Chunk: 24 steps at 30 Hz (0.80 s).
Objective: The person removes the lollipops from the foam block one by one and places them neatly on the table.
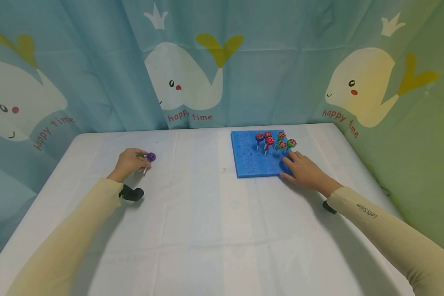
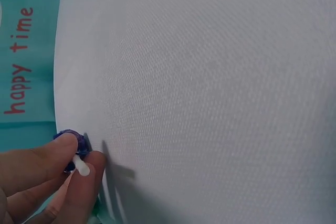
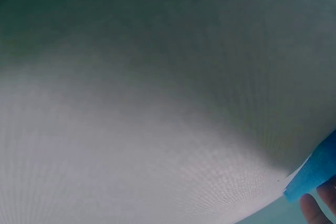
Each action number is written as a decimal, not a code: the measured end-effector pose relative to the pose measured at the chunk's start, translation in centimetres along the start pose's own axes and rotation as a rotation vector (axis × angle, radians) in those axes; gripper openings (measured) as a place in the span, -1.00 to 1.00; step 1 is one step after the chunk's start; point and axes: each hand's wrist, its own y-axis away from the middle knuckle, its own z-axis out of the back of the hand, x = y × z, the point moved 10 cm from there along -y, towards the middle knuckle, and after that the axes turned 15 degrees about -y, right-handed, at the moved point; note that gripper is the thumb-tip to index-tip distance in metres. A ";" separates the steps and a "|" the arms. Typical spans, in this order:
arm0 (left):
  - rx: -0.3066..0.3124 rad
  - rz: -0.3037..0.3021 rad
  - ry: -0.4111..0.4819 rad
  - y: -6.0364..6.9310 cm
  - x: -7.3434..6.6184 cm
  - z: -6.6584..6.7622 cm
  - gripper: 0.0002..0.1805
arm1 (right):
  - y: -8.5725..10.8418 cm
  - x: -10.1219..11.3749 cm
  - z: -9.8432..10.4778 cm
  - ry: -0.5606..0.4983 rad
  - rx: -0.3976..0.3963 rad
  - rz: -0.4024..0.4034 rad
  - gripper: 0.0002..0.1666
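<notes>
In the head view my left hand (image 1: 132,159) pinches a purple-wrapped lollipop (image 1: 151,157) above the left part of the table. A bit of green and more than one white stick show by its fingers; how many lollipops it holds is partly hidden. The left wrist view shows the purple lollipop (image 2: 79,141) between thumb and fingers, its white stick end toward the camera. My right hand (image 1: 303,170) touches the right front corner of a blue foam board (image 1: 255,166), fingers loosely spread. Several lollipops (image 1: 269,141) in purple, red and green wrappers stand upright in the board.
A white cloth covers the table (image 1: 207,213). Behind it hangs a blue-green curtain (image 1: 274,82) printed with whales. Small holes dot the board's surface. A dark wrist camera (image 1: 133,193) sits below the left wrist.
</notes>
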 end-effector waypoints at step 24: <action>0.045 -0.018 0.010 1.4 -0.6 -0.1 -0.41 | 0.0 0.1 0.1 -0.002 -0.017 0.005 -0.43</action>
